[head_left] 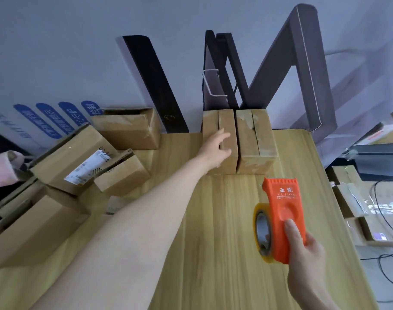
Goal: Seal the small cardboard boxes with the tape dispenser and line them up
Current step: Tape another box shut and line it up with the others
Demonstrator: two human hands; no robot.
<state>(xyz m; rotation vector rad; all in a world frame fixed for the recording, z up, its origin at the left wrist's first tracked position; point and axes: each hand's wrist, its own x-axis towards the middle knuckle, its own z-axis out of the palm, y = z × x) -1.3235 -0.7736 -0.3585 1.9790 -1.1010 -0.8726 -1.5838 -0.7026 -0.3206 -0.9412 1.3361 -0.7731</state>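
Observation:
Two small taped cardboard boxes stand side by side at the far edge of the wooden table (224, 220). My left hand (215, 151) reaches out and rests on the left box (228, 126), fingers spread over its top and front left corner, thumb against its near side. The right box (255, 139) touches it and is untouched by either hand. My right hand (307, 251) grips an orange tape dispenser (282, 211) above the table's near right part, thumb pressed on its flat side. A roll of yellowish tape (261, 233) sits in it.
A heap of several cardboard boxes (79, 162) fills the table's left side, one bearing a white label. Dark panels (155, 86) lean against the wall behind. Flattened packaging and cables (369, 209) lie on the floor to the right.

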